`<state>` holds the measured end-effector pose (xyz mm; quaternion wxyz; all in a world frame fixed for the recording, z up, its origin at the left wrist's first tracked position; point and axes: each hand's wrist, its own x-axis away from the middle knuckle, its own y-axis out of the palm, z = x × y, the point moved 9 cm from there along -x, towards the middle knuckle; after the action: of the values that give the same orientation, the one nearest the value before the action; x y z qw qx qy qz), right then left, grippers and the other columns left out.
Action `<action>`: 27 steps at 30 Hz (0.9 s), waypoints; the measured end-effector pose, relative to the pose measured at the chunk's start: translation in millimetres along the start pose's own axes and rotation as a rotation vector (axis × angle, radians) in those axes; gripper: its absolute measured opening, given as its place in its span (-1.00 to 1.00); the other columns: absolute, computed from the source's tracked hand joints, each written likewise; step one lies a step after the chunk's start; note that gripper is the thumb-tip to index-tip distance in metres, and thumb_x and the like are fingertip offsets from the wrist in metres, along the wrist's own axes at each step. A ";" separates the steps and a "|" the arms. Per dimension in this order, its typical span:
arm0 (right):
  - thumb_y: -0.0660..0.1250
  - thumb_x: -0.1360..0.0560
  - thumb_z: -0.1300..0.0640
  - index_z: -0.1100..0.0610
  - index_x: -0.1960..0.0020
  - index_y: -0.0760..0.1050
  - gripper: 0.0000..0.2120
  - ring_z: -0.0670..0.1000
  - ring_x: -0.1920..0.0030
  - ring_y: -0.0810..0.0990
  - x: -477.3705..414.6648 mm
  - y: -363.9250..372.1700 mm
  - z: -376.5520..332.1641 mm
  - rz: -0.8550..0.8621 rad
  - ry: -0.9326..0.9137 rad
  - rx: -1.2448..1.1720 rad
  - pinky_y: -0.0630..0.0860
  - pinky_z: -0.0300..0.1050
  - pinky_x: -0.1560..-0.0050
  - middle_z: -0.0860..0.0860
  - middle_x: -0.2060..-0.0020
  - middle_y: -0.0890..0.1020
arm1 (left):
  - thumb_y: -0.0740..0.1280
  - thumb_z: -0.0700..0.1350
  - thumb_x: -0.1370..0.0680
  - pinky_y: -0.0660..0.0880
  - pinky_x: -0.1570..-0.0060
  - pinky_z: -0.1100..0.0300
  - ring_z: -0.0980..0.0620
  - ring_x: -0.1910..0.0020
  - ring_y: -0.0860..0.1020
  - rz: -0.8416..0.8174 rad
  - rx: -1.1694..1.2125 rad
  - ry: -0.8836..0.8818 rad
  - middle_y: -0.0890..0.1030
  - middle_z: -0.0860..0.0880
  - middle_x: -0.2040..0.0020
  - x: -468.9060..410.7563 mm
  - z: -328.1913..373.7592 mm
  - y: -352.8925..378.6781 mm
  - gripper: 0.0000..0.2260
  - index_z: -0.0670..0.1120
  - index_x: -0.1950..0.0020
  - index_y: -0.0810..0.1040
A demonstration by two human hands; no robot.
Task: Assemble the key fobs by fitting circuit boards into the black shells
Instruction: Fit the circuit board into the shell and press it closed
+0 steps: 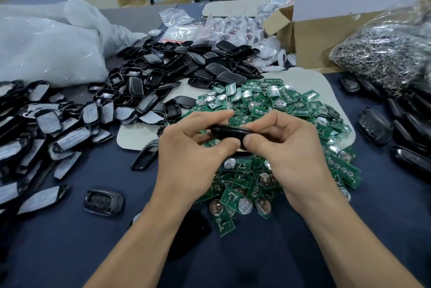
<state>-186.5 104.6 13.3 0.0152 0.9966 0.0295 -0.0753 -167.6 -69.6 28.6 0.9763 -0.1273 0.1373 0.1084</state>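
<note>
Grips are meeting above the near edge of a heap of green circuit boards (279,106), both closing on one black shell (229,132). The left grip (193,145) is pinching the shell's left end between thumb and curled fingers. The right grip (291,148) is pinching its right end the same way, with its thumb on the near side. The shell is being held edge-on, off the desk (70,241), so I cannot tell whether a board is sitting inside it.

The circuit boards, many carrying round silver coin cells, are lying across a pale grey mat (133,136) and spilling onto the dark blue desk. Behind them, empty black shells (186,61) are lying in a pile, and to the left film-covered shells (46,129) are spreading in another. A single key fob (103,201) is lying button side up near the left forearm. On the right, dark fobs (375,127) are lying beside a clear bag of metal rings (384,54), with an open cardboard box (326,31) standing behind.
</note>
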 end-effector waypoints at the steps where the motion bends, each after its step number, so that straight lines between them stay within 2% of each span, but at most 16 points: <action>1: 0.51 -0.37 0.29 0.03 0.21 0.67 -0.83 0.17 0.19 0.73 -0.2 -1.2 1.7 0.022 0.015 -0.047 0.68 -0.03 0.13 0.06 0.24 0.76 | 0.64 -0.25 -0.35 0.64 0.00 0.26 0.11 0.03 0.73 0.003 0.022 -0.026 0.75 0.15 0.06 -0.3 -2.5 -0.1 -0.57 0.20 -0.09 0.76; 3: 0.50 -0.38 0.30 0.00 0.20 0.68 -0.81 0.24 0.11 0.73 -0.3 -0.8 2.8 0.022 0.026 -0.093 0.69 0.06 0.01 0.09 0.21 0.76 | 0.64 -0.27 -0.37 0.63 0.02 0.25 0.09 0.06 0.74 0.007 0.068 -0.054 0.77 0.11 0.11 -1.3 -5.9 1.2 -0.61 0.18 -0.02 0.77; 6: 0.47 -0.42 0.42 -0.01 0.20 0.68 -0.69 0.06 0.15 0.74 -0.3 1.6 -4.9 -0.007 -0.028 -0.067 0.65 -0.17 0.10 0.05 0.18 0.77 | 0.61 -0.34 -0.38 0.64 -0.02 0.18 0.03 0.06 0.74 -0.003 0.121 -0.059 0.77 0.05 0.13 -3.2 -7.2 2.2 -0.65 0.13 0.06 0.78; 8: 0.48 -0.41 0.41 0.02 0.18 0.68 -0.72 -0.06 0.25 0.71 1.0 3.9 -9.4 -0.025 -0.062 -0.041 0.59 -0.31 0.20 0.02 0.23 0.76 | 0.61 -0.35 -0.38 0.65 -0.03 0.17 0.04 0.06 0.73 -0.012 0.116 -0.044 0.77 0.05 0.14 -3.6 -5.7 3.0 -0.64 0.12 0.08 0.78; 10: 0.50 -0.38 0.39 0.05 0.17 0.69 -0.76 -0.09 0.31 0.69 2.7 6.4 -11.3 -0.038 -0.070 -0.066 0.57 -0.35 0.25 0.01 0.28 0.75 | 0.61 -0.36 -0.37 0.66 -0.02 0.16 0.05 0.07 0.73 -0.020 0.107 -0.023 0.77 0.06 0.14 -2.8 -2.7 3.7 -0.63 0.13 0.08 0.78; 15: 0.50 -0.40 0.48 0.03 0.21 0.72 -0.67 -0.03 0.26 0.68 1.5 4.1 -6.6 -0.018 -0.033 -0.198 0.58 -0.27 0.19 0.07 0.26 0.75 | 0.60 -0.40 -0.37 0.65 0.05 0.19 0.02 0.09 0.74 -0.045 0.186 -0.035 0.77 -0.01 0.13 -3.4 -4.5 5.4 -0.60 0.10 0.03 0.78; 19: 0.53 -0.33 0.42 0.07 0.24 0.70 -0.75 0.08 0.22 0.65 0.7 6.0 2.2 -0.037 0.058 -0.314 0.64 -0.07 0.11 0.10 0.27 0.72 | 0.61 -0.36 -0.38 0.64 0.09 0.20 -0.02 0.10 0.74 -0.074 0.144 -0.042 0.77 0.00 0.14 -0.6 -5.4 11.1 -0.69 0.02 0.05 0.79; 22: 0.51 -0.28 0.31 0.09 0.23 0.69 -0.85 0.07 0.23 0.69 2.1 10.2 1.9 -0.088 0.103 -0.404 0.66 -0.11 0.17 0.10 0.28 0.71 | 0.62 -0.34 -0.37 0.63 0.09 0.22 -0.02 0.11 0.74 -0.019 0.103 0.014 0.77 0.01 0.16 0.6 -2.7 7.0 -0.73 -0.02 0.05 0.79; 25: 0.47 -0.41 0.42 0.12 0.18 0.70 -0.79 0.09 0.22 0.72 2.9 9.6 9.0 -0.094 0.168 -0.384 0.69 -0.09 0.12 0.15 0.24 0.71 | 0.63 -0.31 -0.38 0.64 0.08 0.12 -0.03 0.12 0.72 -0.003 0.037 0.042 0.76 0.04 0.17 2.8 0.1 6.9 -0.71 0.05 0.05 0.80; 27: 0.37 -0.52 0.48 0.10 0.15 0.68 -0.69 0.08 0.20 0.73 1.9 7.5 13.9 -0.077 0.180 -0.249 0.70 -0.08 0.07 0.12 0.19 0.74 | 0.63 -0.28 -0.38 0.65 0.07 0.07 0.03 0.13 0.72 0.016 -0.061 0.043 0.74 0.13 0.17 3.4 -0.7 7.7 -0.66 0.15 0.04 0.78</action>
<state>-186.3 96.7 -0.5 0.1333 0.9878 0.0781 0.0182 -166.4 -61.9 25.2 0.9679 -0.1582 0.1559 0.1176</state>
